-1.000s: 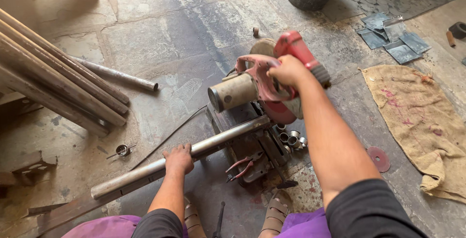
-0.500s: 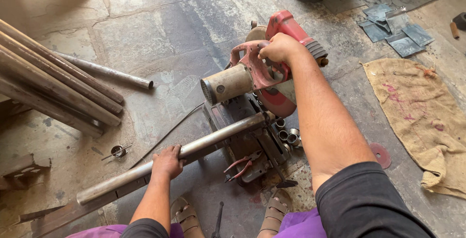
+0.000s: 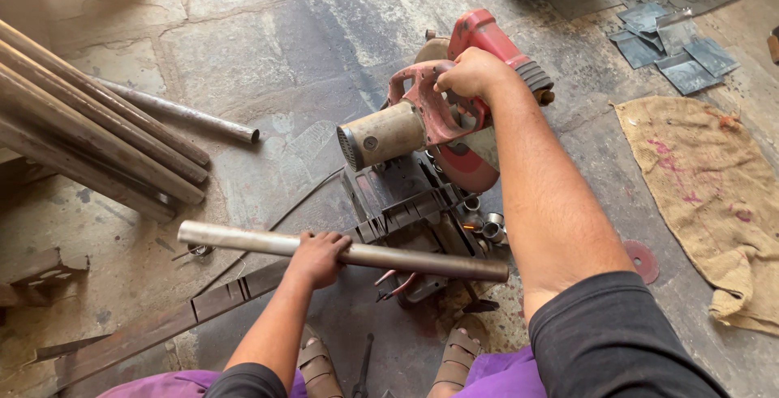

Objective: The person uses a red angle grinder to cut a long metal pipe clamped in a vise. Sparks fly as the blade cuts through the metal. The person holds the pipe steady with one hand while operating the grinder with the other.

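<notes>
The steel pipe [image 3: 341, 253], which lay slanted in the red chop saw's [image 3: 442, 114] vise a moment ago, is now out of it, held nearly level nearer the person by the left hand [image 3: 318, 256]. The right hand [image 3: 471, 73] has raised the saw handle, so the blade sits higher.

One red chop saw [image 3: 442, 122] at centre; one steel pipe [image 3: 406, 258] in hand; four long pipes [image 3: 89, 134] stacked at nine o'clock; one burlap sack [image 3: 714, 195] at three; two hands; two sandals [image 3: 458, 357].
</notes>
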